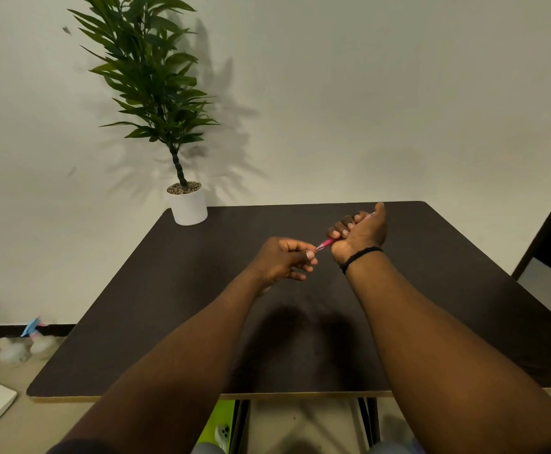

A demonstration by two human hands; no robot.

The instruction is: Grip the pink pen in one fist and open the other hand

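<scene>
2 hands work a pink pen (328, 242) in the air above a dark table (202, 290).

The right hand (359, 232) has its fingers curled round the pen's barrel, thumb up, with a black band (361, 257) on the wrist. The left hand (284, 260) pinches the pen's tip end between thumb and forefinger, its other fingers loosely bent. The pen slants between the 2 hands, well above the tabletop and touching nothing else. Whether the tip piece is loosened, off or still seated is too small to tell, so by my reading the work at that end is under way, not finished. No loose pen parts show on the table. A potted plant (187, 204) stands at the far left corner.
</scene>
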